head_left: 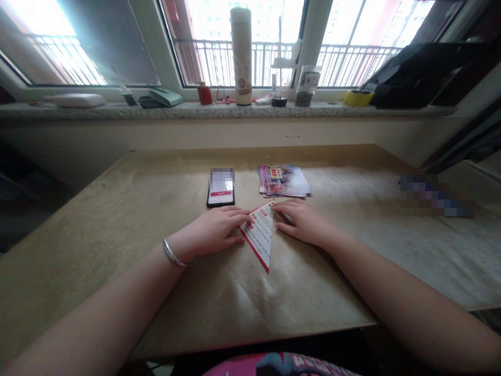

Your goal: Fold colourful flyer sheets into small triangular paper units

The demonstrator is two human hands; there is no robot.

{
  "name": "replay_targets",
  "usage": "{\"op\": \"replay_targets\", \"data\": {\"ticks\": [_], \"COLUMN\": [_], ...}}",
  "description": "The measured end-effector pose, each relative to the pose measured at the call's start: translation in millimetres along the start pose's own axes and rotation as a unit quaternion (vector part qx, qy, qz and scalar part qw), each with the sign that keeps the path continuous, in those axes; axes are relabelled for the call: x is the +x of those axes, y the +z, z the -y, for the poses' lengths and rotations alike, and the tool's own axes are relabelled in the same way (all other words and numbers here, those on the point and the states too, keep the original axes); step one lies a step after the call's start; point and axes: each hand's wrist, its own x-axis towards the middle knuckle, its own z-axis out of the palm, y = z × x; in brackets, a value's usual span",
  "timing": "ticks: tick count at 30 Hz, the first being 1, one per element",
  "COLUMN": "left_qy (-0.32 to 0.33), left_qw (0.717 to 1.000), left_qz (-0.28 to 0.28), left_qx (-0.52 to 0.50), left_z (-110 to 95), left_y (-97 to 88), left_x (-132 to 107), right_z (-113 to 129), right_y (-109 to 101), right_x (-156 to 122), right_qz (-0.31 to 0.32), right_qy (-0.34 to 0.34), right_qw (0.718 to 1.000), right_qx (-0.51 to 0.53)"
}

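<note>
A printed paper folded into a triangle (260, 237), white with red edges, lies on the table with one sharp corner toward me. My left hand (219, 227) rests at its left side, fingertips on the paper and fingers stretched out. A silver bangle (172, 254) circles the left wrist. On the other side my right hand (299, 219) touches the upper right edge with its fingertips, thumb apart from the fingers. Just beyond are a phone (221, 188) with a lit screen and a stack of colourful printed flyers (285, 181).
The table (97, 230) has a shiny tan cover. A blurred-out flat item (436, 196) lies at the far right. On the stone windowsill (188, 110) stand a tall pale cylinder (241, 57), a red-capped jar (204, 94), a clear box (308, 86) and yellow tape (358, 98).
</note>
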Motion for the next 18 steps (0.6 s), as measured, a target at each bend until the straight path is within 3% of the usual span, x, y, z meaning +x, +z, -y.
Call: {"op": "replay_targets", "data": {"ticks": [11, 18], "left_qy": [0.03, 0.042], "left_qw": [0.999, 0.999], "left_qz": [-0.037, -0.022], "left_qx": [-0.007, 0.027], "left_z": [19, 11], "left_y": [12.6, 1.1], "left_x": [4, 1], "right_z": [-2, 6], "right_y": [6, 2], "right_x": [4, 2], "right_qz": [0.029, 0.002], "right_qy": [-0.017, -0.033], "right_qw": [0.998, 0.999], "right_qx": [0.055, 0.041]}}
